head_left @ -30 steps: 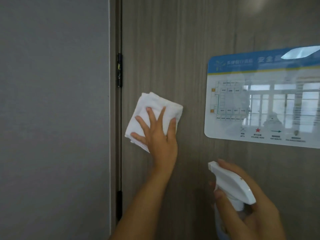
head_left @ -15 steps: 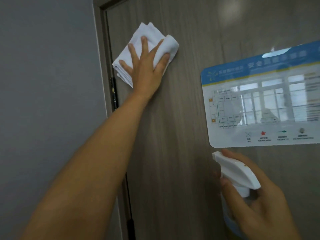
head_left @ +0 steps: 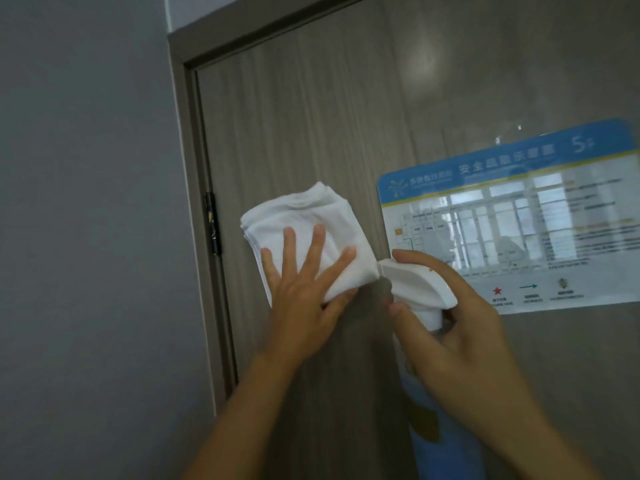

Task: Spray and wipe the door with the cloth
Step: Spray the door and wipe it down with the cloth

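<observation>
Both forearms come up from the near edge bare — no sleeve, cuff, watch or band shows anywhere along them. The left hand and the right hand are ungloved, with no rings visible on the fingers. Fingernails are short and unpainted — plain, trimmed close.

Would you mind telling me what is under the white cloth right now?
The cloth lies flat on the wooden door, pressed there by the left hand. The door surface beneath it is covered, so its condition cannot be seen.
</observation>
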Tool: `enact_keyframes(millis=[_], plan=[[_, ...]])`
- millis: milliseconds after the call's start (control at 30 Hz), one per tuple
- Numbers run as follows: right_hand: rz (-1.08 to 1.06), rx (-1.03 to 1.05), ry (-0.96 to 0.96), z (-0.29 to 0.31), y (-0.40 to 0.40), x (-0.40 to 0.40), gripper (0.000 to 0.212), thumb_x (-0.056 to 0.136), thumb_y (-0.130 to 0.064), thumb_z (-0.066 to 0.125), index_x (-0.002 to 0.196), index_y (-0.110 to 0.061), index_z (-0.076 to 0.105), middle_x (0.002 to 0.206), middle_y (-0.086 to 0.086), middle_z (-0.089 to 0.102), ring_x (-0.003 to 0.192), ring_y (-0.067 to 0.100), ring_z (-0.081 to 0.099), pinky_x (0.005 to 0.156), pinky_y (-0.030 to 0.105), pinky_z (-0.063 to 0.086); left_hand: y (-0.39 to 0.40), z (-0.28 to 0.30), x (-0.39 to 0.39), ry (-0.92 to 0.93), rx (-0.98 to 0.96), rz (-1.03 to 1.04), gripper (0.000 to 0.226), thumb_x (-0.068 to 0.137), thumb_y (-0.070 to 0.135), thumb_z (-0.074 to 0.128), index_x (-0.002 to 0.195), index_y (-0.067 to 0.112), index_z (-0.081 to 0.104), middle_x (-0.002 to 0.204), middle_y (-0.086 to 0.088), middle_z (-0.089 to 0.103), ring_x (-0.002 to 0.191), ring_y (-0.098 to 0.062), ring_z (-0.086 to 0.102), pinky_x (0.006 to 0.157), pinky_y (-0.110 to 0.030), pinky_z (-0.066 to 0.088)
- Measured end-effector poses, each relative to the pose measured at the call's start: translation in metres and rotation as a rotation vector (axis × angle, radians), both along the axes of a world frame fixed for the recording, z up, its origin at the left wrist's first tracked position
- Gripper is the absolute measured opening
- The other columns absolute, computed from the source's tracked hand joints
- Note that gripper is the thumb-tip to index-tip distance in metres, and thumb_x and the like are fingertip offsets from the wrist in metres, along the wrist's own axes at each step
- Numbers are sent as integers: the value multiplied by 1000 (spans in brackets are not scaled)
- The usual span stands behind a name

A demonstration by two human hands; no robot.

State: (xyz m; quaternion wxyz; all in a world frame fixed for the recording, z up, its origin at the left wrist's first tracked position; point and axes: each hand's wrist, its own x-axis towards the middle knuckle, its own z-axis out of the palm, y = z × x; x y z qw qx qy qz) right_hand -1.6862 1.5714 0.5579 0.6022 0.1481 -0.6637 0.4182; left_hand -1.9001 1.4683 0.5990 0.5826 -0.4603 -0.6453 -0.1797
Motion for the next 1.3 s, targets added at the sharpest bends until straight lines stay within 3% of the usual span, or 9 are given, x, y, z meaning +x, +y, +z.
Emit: enact_keyframes(millis=[200, 400, 533, 633, 767, 967, 1033, 1167, 1300], plan=[[-57, 62, -33, 9, -9, -1, 44, 88, -10, 71, 126, -32, 63, 107, -22, 70, 105, -4, 65, 84, 10, 51, 0, -110, 15, -101, -10, -49, 55, 106, 48, 43, 159, 41, 29, 172, -3, 12, 157, -43, -3, 116, -76, -5], [-37, 90, -105, -19, -18, 9, 45, 90, -10, 68, 124, -38, 61, 106, -17, 68, 101, 4, 66, 80, 16, 54, 10, -243, 14, -120, -16, 202, 70, 100, 67, 42, 161, 43, 21, 172, -3, 14, 155, -46, 10, 114, -71, 13], [19, 74, -136, -48, -18, 17, 45, 88, -19, 70, 124, -45, 62, 109, -21, 70, 97, 2, 69, 76, 14, 56, 17, -263, 9, -108, 123, 300, 71, 99, 74, 24, 162, 42, 13, 172, -2, 10, 158, -38, -2, 121, -64, 5], [-14, 49, -98, -62, -20, 18, 47, 82, -41, 68, 126, -54, 59, 118, -39, 63, 109, -11, 61, 83, 0, 46, 18, -241, -11, -117, 109, 330, 69, 102, 69, 20, 163, 40, 6, 173, 0, 3, 158, -34, -2, 110, -65, 23], [-27, 57, -32, -50, -25, 20, 49, 81, -61, 65, 129, -51, 58, 120, -37, 64, 104, -12, 64, 83, 0, 46, -10, -170, -12, -252, 62, 138, 60, 104, 68, 24, 157, 42, 28, 169, 0, 22, 157, -30, 11, 119, -67, 16], [-58, 111, 44, -3, -18, 13, 54, 83, -11, 74, 126, -43, 63, 117, -21, 69, 108, -1, 66, 88, 12, 52, -25, -1, -29, -278, 259, -93, 63, 105, 60, 36, 150, 18, 50, 164, -6, 36, 158, -11, 7, 126, -27, -9], [-70, 107, 76, 9, -13, 11, 54, 83, -15, 73, 127, -44, 63, 117, -20, 69, 108, 3, 67, 89, 15, 53, -23, 51, -30, -255, 323, -77, 64, 105, 64, 26, 151, 24, 48, 162, -4, 39, 158, -22, 15, 127, -33, -5], [-84, 78, 134, 35, -2, 5, 47, 84, -31, 69, 130, -38, 63, 121, -13, 70, 108, 11, 70, 92, 26, 55, -14, 144, 7, -346, 493, -205, 55, 105, 46, 50, 155, 22, 43, 168, -12, 25, 157, -31, 7, 128, -47, 4], [-152, 52, 160, 73, 16, -7, 48, 85, -16, 73, 124, -41, 65, 112, -18, 72, 99, 2, 71, 86, 24, 56, 3, 215, 15, -293, 547, -139, 61, 106, 54, 42, 156, 20, 39, 167, -11, 27, 158, -28, 6, 128, -50, -3]])
